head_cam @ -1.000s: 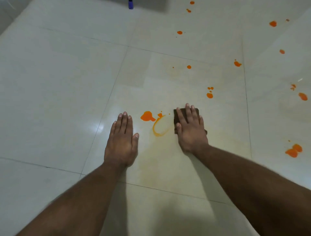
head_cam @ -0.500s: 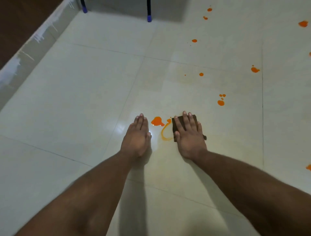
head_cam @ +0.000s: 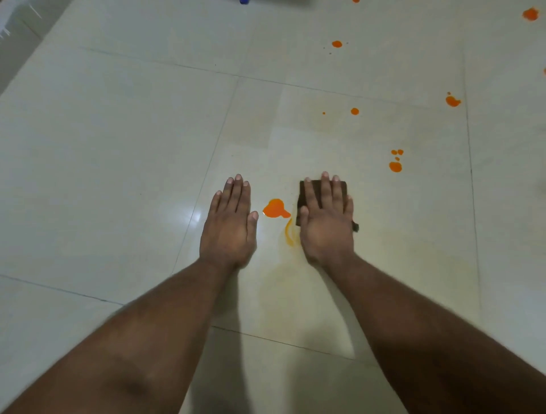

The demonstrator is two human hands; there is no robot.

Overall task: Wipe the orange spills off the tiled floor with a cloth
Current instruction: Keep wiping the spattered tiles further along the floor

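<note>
Dark brown folded cloth (head_cam: 305, 193) lies flat under our right hand (head_cam: 326, 224), fingers straight, pressing. We shd sweep left w/ even pressure over the orange puddle (head_cam: 275, 209). Left hand (head_cam: 229, 227) flat on pale tiled floor (head_cam: 118, 147), bracing.

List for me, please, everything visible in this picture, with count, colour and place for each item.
Pale glossy tiled floor: one, off-white with thin dark grout lines, fills the view.
Dark brown folded cloth: one, brown, flat on the floor under the right hand.
Large orange puddle: one, bright orange, between the two hands.
Curved orange smear: one, faint orange-yellow, just left of the right hand's heel.
Smaller orange spots: about eight or more, orange, scattered ahead and to the right.
Blue object: one, blue, cut off at the top edge; cannot tell what it is.
Left hand: one, flat on the bare floor, fingers straight.
Right hand: one, pressing flat on the cloth.
</note>
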